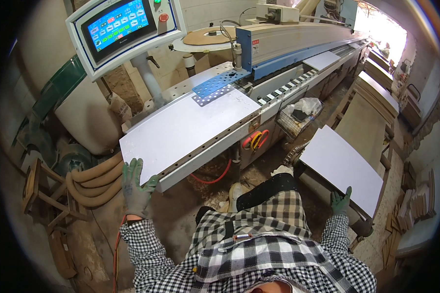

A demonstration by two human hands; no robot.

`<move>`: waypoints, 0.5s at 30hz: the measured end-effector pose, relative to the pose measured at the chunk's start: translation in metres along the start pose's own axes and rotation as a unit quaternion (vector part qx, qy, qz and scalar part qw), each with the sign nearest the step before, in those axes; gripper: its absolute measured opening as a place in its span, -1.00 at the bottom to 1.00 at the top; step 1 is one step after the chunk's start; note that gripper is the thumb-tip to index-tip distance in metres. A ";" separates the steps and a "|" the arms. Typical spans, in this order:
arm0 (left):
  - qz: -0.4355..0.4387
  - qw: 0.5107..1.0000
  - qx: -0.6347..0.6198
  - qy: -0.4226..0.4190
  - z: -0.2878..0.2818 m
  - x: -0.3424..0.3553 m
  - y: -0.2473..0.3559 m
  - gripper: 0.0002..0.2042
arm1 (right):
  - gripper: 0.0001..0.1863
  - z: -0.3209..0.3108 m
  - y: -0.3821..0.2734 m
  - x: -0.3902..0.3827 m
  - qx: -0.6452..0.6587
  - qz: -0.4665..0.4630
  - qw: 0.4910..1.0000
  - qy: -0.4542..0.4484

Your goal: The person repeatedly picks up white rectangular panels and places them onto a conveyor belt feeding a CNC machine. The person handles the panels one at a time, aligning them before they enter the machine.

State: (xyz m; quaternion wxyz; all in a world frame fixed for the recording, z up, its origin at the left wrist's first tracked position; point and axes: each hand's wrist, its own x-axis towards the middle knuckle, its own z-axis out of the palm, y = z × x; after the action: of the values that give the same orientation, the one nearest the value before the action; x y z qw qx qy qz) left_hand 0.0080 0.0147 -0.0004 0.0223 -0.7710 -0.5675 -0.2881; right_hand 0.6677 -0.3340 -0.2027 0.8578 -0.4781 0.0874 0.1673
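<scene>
black-and-white-checked arms (144, 246) spread wide, the green-gloved left hand (136, 192), grip spread, touches a flat white panel (186, 127), while the green-gloved right hand (341, 202), grip unclear, meets another flat white panel (344, 168).

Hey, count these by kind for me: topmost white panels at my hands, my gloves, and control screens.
Topmost white panels, left-hand panel and right-hand panel: 2
Gloves, left glove and right glove: 2
Control screen: 1
Total: 5
</scene>
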 end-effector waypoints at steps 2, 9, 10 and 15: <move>0.007 1.000 0.004 -0.004 -0.004 0.000 0.003 -0.36 | 0.13 -0.003 0.001 0.008 0.014 0.022 1.000 0.016; 0.011 1.000 -0.024 -0.011 -0.014 -0.008 -0.010 -0.36 | 0.43 0.005 0.000 0.000 -0.004 0.029 0.999 0.027; 0.005 1.000 -0.027 -0.009 -0.016 -0.012 -0.012 -0.36 | 0.40 0.005 0.000 0.001 -0.002 0.033 0.999 0.031; 0.006 0.999 -0.036 0.012 -0.014 -0.021 -0.028 -0.37 | 0.39 0.013 -0.005 -0.012 -0.003 0.030 0.999 0.035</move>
State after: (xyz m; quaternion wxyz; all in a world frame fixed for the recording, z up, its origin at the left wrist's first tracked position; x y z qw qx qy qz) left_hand -0.0268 0.0017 -0.0062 0.0031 -0.7713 -0.5519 -0.3170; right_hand 0.6584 -0.3273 -0.1883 0.8474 -0.4833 0.1314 0.1761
